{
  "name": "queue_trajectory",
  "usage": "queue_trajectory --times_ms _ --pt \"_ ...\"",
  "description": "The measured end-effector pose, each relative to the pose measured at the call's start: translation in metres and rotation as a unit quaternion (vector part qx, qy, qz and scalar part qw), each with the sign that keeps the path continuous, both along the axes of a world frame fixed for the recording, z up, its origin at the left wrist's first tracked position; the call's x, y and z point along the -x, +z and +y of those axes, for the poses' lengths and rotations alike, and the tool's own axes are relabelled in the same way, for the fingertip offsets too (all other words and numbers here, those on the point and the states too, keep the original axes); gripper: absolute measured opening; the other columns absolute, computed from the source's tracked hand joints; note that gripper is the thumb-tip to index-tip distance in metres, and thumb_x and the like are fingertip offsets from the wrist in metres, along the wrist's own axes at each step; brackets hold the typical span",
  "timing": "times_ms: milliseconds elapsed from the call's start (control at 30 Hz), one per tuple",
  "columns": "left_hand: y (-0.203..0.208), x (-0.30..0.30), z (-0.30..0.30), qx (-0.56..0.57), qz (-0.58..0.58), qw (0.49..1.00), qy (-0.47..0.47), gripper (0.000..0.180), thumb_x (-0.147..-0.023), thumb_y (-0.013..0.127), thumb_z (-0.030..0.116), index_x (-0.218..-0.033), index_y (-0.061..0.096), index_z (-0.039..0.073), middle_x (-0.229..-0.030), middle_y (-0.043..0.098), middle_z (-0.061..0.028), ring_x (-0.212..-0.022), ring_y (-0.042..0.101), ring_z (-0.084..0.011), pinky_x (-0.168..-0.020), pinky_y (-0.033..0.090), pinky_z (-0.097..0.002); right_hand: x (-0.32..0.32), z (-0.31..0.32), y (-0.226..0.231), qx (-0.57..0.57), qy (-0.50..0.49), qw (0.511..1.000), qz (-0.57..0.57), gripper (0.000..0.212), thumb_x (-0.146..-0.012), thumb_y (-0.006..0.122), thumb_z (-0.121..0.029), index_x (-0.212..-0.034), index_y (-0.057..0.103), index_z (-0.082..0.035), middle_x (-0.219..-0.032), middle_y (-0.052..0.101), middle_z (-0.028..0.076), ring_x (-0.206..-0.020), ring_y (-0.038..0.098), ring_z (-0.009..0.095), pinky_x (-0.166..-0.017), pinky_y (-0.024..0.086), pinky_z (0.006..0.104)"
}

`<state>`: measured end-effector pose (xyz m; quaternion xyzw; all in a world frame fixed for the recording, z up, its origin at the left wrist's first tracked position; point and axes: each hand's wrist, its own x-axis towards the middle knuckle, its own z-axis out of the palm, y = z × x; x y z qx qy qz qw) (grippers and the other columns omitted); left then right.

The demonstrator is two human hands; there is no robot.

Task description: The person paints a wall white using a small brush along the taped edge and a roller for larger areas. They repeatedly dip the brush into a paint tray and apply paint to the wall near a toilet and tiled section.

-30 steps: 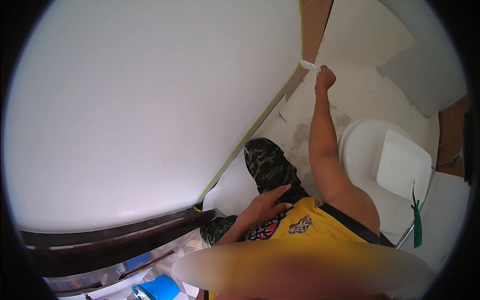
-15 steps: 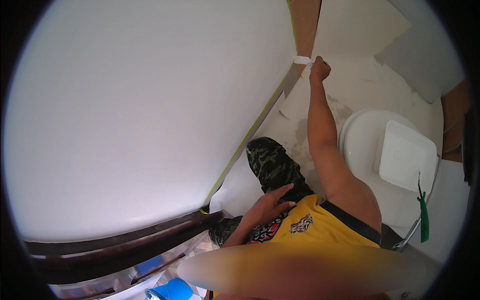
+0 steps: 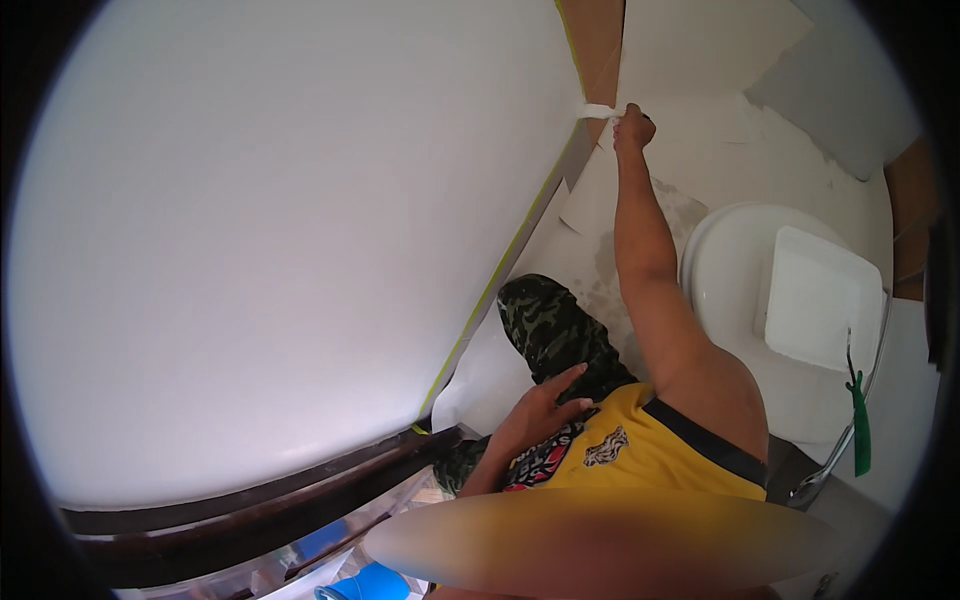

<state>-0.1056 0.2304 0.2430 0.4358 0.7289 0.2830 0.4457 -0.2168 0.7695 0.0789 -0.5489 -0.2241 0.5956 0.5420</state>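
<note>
Far ahead, my right hand [image 3: 634,128] is closed around a tool whose white head [image 3: 598,111] lies against the bottom of the white wall [image 3: 300,240]. The head crosses the brown covering strip [image 3: 600,50] at the wall's foot; its exact kind and its handle are hidden or too small to make out. My left hand [image 3: 540,412] rests on my lap by the camouflage trousers [image 3: 550,325], fingers apart, holding nothing. Yellow-green masking tape [image 3: 508,258] runs along the wall's lower edge.
To the right, a white toilet [image 3: 725,255] has a white tray [image 3: 825,270] on its lid. A wire-framed handle with a green grip [image 3: 860,430] leans on the tray. Pale sheets [image 3: 700,70] cover the floor. A dark frame [image 3: 260,520] and a blue bucket [image 3: 365,583] are at lower left.
My view has turned slightly, moving the scene a little. My right hand still holds the white-headed tool at the wall's foot, and my left hand stays on my lap.
</note>
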Motion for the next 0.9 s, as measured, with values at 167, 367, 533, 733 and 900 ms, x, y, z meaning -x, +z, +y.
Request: queue_trajectory --times_ms 167,367,533,733,900 --pt "-0.002 0.001 -0.001 0.027 0.003 1.0 0.006 0.064 -0.097 0.07 0.039 -0.152 0.047 0.014 -0.137 0.062 -0.025 -0.108 0.069 -0.0378 -0.095 0.053 -0.0408 -0.007 -0.004 0.007 -0.025 -0.025 0.999 -0.029 0.029 -0.083 0.061 -0.016 -0.06 0.056 0.0 -0.057 0.058 0.012 -0.044 0.051 0.022 -0.043 0.04 0.0381" --pt "-0.007 0.0 0.001 -0.012 0.022 1.0 -0.001 0.067 -0.096 0.07 0.04 -0.152 0.047 0.013 -0.131 0.065 -0.0254 -0.096 0.07 -0.0347 -0.089 0.053 -0.0399 -0.004 -0.005 0.005 0.001 -0.019 1.0 0.016 0.025 -0.085 0.061 -0.017 -0.066 0.058 -0.001 -0.056 0.056 0.01 -0.043 0.05 0.018 -0.042 0.04 0.035" --pt "-0.004 0.001 0.001 0.043 -0.01 0.999 0.016 0.065 -0.097 0.07 0.039 -0.152 0.047 0.013 -0.14 0.06 -0.0248 -0.109 0.069 -0.0358 -0.095 0.052 -0.0406 -0.004 -0.006 -0.006 0.016 0.009 0.995 0.1 0.022 -0.087 0.061 -0.018 -0.071 0.059 -0.003 -0.056 0.056 0.008 -0.042 0.049 0.015 -0.039 0.038 0.0316" --pt "-0.003 0.0 0.004 0.022 -0.008 1.0 0.012 0.065 -0.097 0.069 0.038 -0.152 0.047 0.012 -0.142 0.059 -0.024 -0.116 0.067 -0.0363 -0.099 0.051 -0.0404 -0.001 0.0 -0.008 -0.012 -0.035 0.999 0.012 0.024 -0.085 0.061 -0.017 -0.066 0.057 -0.003 -0.056 0.055 0.008 -0.041 0.047 0.016 -0.039 0.037 0.0331" --pt "0.001 0.0 0.007 0.052 -0.027 0.998 0.016 0.065 -0.097 0.069 0.036 -0.152 0.047 0.01 -0.143 0.058 -0.0236 -0.126 0.062 -0.0352 -0.104 0.048 -0.0405 0.001 0.001 -0.011 -0.04 -0.085 0.993 0.077 0.026 -0.084 0.063 -0.018 -0.063 0.056 -0.003 -0.056 0.055 0.008 -0.041 0.046 0.017 -0.039 0.036 0.0352"
